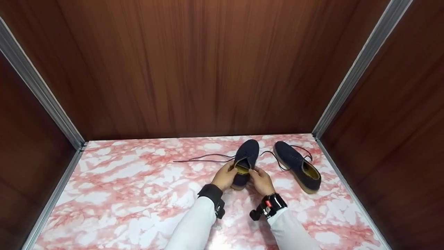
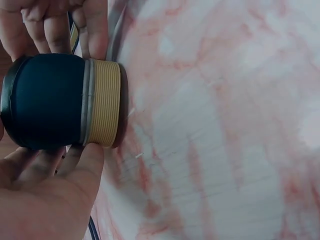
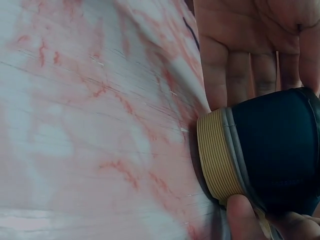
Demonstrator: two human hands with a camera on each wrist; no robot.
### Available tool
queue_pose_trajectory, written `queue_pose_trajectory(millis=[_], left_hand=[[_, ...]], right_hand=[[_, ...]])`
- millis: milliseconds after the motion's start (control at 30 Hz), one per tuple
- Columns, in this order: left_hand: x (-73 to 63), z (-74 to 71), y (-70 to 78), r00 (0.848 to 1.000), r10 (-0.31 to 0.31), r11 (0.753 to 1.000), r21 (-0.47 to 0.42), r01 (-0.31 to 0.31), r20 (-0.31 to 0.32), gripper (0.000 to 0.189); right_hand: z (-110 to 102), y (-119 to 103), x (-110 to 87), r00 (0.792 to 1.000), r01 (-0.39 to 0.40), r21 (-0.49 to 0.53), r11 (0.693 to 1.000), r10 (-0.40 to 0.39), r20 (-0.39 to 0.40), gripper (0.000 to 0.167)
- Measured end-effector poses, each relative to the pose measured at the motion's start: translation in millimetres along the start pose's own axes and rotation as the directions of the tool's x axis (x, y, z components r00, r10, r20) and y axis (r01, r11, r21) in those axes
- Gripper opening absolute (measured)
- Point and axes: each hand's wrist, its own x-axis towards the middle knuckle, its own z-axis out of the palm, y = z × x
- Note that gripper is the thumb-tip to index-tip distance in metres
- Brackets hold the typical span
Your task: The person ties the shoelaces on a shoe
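A dark navy shoe (image 1: 248, 149) with a yellowish insole points toe away on the patterned surface. My left hand (image 1: 224, 177) grips its left side by the opening, thumb at the collar. On the other side my right hand (image 1: 262, 181) holds the opposite edge, thumb also near the rim. Both wrist views show the rounded heel (image 2: 47, 102) and ribbed tan sole (image 3: 216, 152) between the two hands, fingers along the sides. The loose shoelace (image 1: 204, 159) trails left from this shoe. Its lower eyelets are hard to make out.
A matching second shoe (image 1: 295, 163) lies to the right, angled, with its loose lace (image 1: 307, 151) spread around it. Brown wood-grain panels (image 1: 194, 69) with grey metal corner strips enclose the red-and-white marbled surface (image 1: 138, 194) at the back and sides.
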Motion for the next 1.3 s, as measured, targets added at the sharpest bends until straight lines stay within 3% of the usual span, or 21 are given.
queue_pose_trajectory(millis=[100, 300, 433, 700, 867, 1300], left_hand=[[-5.7, -2.5, -1.9, 1.000, 0.007, 1.000, -0.004, -0.007, 0.005, 0.051], [-20.4, -5.5, -5.7, 1.000, 0.011, 1.000, -0.005, -0.012, -0.020, 0.049], [-32.4, -9.2, -9.6, 0.999, 0.007, 0.999, -0.033, -0.008, -0.035, 0.047], [-56.9, -20.7, -18.1, 0.996, 0.028, 1.000, -0.012, -0.029, -0.080, 0.047], [-71.5, -27.5, -24.7, 0.995, 0.012, 0.999, -0.035, -0.015, -0.094, 0.047], [-114.4, -54.0, -30.7, 0.998, 0.023, 0.995, -0.097, -0.030, -0.065, 0.045]], right_hand=[[0, -1, -5.0, 1.000, 0.005, -0.017, 1.000, -0.005, 0.008, 0.051], [4, -2, -17.4, 0.999, -0.030, 0.071, 0.997, 0.027, 0.044, 0.053], [9, 0, -24.3, 0.999, -0.017, 0.067, 0.998, 0.014, 0.045, 0.052], [22, 1, -39.5, 0.996, 0.083, -0.079, 0.993, -0.080, 0.044, 0.051], [29, 1, -52.0, 0.991, 0.096, -0.033, 0.995, -0.092, 0.098, 0.052], [42, -1, -79.0, 0.963, 0.155, -0.048, 0.987, -0.140, 0.232, 0.055]])
